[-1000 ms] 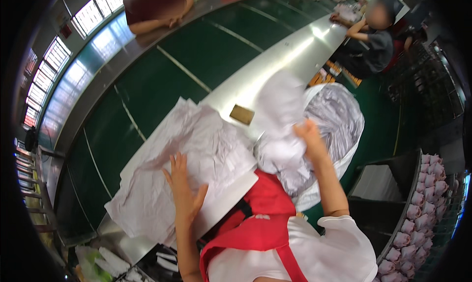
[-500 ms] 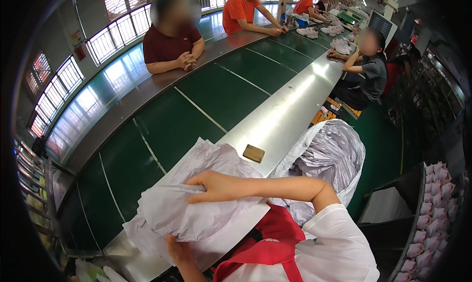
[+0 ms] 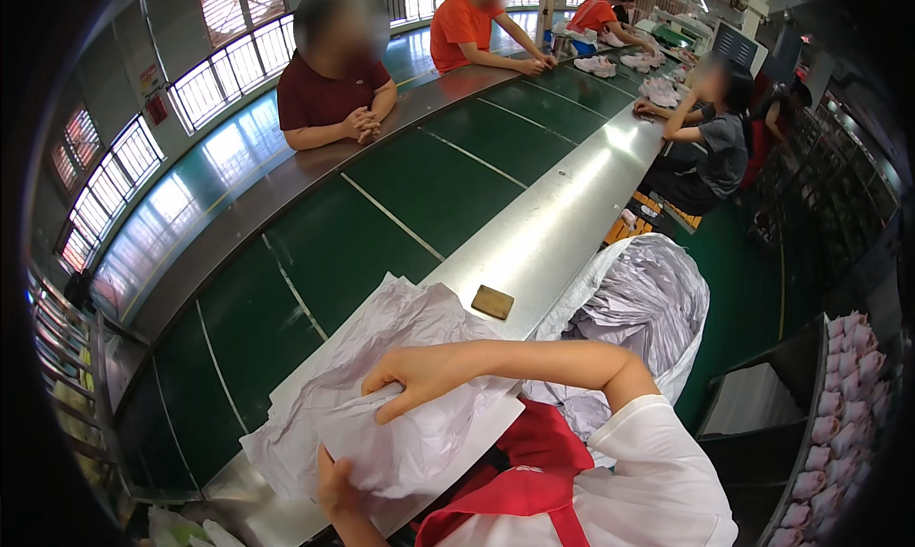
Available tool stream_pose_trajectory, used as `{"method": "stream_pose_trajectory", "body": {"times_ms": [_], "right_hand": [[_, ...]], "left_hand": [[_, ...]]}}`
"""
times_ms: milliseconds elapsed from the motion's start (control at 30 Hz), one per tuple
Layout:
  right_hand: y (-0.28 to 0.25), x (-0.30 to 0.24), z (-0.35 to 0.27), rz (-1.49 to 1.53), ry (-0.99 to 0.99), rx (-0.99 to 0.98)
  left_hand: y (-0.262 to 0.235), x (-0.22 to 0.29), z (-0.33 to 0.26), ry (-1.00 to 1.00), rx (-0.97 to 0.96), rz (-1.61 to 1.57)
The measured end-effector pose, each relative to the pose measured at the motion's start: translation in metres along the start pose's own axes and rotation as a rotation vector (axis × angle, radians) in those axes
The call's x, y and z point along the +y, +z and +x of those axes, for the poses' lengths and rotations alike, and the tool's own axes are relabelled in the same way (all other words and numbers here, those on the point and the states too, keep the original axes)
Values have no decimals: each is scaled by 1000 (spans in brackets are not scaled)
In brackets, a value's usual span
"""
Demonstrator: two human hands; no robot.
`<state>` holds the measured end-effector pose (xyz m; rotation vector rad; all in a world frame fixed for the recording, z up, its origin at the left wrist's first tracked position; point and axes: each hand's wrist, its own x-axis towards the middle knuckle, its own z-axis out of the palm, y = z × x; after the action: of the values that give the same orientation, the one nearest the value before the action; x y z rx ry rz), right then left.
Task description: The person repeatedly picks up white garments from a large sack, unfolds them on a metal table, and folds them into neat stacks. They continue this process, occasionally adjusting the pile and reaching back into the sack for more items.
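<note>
A pile of thin, crumpled white paper sheets [image 3: 391, 323] lies on the metal edge of the line, in front of me. My right hand [image 3: 424, 375] reaches across the pile and pinches a fold of the top sheet between thumb and fingers. At the near edge, my left hand [image 3: 340, 485] holds the paper with its thumb raised over the sheet; its other fingers are partly hidden. Flatter white paper shows beneath the crumpled sheets. A small brown block [image 3: 493, 302] rests on the metal just beyond the pile.
Beside my right arm stands a white sack [image 3: 691, 328] stuffed with crumpled paper. A green conveyor [image 3: 372, 242] runs along the metal ledge [image 3: 543, 237]. Pale shoes [image 3: 596, 66] sit farther along it, and several people are beside it. A rack of pinkish items [image 3: 829, 433] stands at right.
My right hand has closed on a fold of the top sheet and drawn it up a little. The sheet's creases have shifted, and my left hand has moved slightly at the near edge.
</note>
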<state>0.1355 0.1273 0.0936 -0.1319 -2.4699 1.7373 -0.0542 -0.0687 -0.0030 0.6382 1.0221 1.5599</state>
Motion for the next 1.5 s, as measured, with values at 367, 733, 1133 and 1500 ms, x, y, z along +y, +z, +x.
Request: {"method": "stream_pose_trajectory", "body": {"times_ms": [367, 733, 1133, 1500], "right_hand": [[12, 45, 4, 838, 116, 145], [16, 46, 5, 494, 271, 602], [-1, 35, -14, 339, 44, 705], [10, 31, -19, 464, 127, 736]], "left_hand": [[12, 8, 4, 282, 596, 70], [-26, -4, -18, 197, 250, 145], [-50, 24, -28, 216, 552, -177], [-10, -1, -12, 450, 556, 207]]}}
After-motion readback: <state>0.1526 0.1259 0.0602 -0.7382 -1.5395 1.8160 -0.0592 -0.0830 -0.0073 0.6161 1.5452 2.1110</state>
